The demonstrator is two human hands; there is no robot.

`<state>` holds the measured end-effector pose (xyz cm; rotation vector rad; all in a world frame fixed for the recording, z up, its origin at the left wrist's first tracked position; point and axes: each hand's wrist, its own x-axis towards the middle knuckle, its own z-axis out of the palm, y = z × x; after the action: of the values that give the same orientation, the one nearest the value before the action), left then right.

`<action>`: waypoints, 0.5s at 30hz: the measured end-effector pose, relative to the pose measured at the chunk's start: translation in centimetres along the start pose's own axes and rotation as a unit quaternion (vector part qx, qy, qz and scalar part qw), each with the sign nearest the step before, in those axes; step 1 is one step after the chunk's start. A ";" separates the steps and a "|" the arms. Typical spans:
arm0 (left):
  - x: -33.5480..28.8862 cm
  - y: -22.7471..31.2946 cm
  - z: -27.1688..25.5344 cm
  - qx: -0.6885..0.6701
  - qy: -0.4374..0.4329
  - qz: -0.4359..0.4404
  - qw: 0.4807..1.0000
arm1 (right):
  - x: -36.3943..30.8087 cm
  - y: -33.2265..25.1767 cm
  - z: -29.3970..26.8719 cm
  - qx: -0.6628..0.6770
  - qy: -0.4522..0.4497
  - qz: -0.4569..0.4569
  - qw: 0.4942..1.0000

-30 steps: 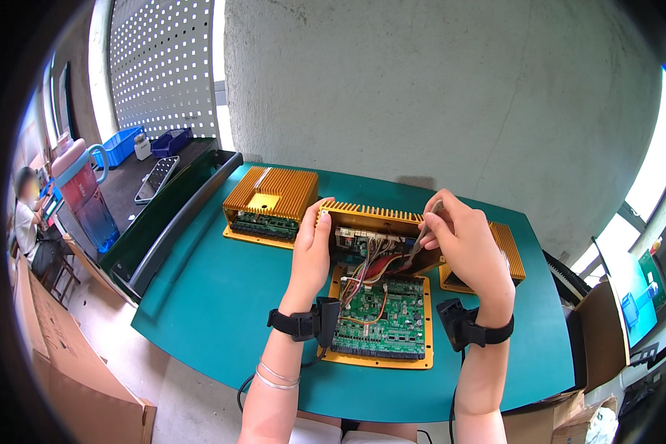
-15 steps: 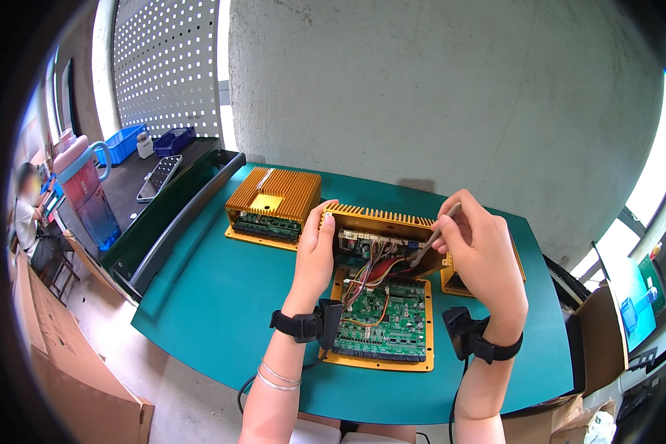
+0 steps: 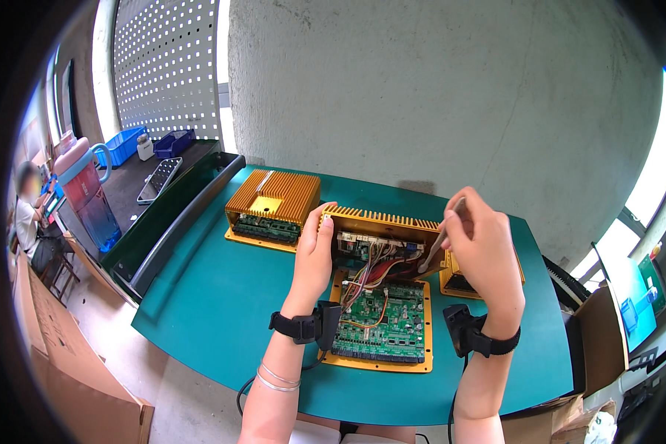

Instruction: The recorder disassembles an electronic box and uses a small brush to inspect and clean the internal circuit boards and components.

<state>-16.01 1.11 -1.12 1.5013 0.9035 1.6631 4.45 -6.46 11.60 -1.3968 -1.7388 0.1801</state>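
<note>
My left hand (image 3: pixel 314 255) is closed on the left end of a gold finned metal housing (image 3: pixel 377 214), which stands tilted up on edge. In front of it lies a green circuit board (image 3: pixel 392 325) on a gold base plate (image 3: pixel 377 364). A bundle of coloured wires (image 3: pixel 377 272) runs from the board to connectors inside the housing. In my right hand (image 3: pixel 485 251) a slim grey stick-like tool (image 3: pixel 432 254) is pinched, pointing down. Its tip is by the housing's inner right side, near the wires; whether it touches anything is unclear.
Another finned gold box (image 3: pixel 274 196) sits at the back left of the green table (image 3: pixel 222 311), and a third gold unit (image 3: pixel 455 283) is partly hidden behind my right hand. A side bench holds a bottle (image 3: pixel 89 196), a phone (image 3: pixel 160 180) and blue bins (image 3: pixel 122 144). One person sits far left.
My right hand has shifted slightly, and the tool's tip has moved a little right and down, away from the wires. My left hand still holds the housing in place.
</note>
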 end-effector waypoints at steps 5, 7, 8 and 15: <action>0.0 -0.2 0.1 0.005 0.004 0.007 1.000 | 0.0 0.0 -0.4 0.041 0.066 -0.063 0.995; 0.0 -0.2 0.1 0.008 0.004 0.010 1.000 | 0.0 0.0 -0.2 0.078 0.073 -0.079 0.991; 0.0 -0.1 0.1 0.008 0.006 0.011 1.000 | 0.0 -0.1 -0.1 0.078 0.073 -0.079 0.991; 0.0 0.0 0.1 0.007 0.008 0.011 1.000 | -0.1 -0.1 0.5 0.071 -0.010 -0.060 0.996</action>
<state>-15.89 1.09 -1.14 1.5141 0.9118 1.6913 4.04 -6.41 11.30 -1.1887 -1.7843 0.2473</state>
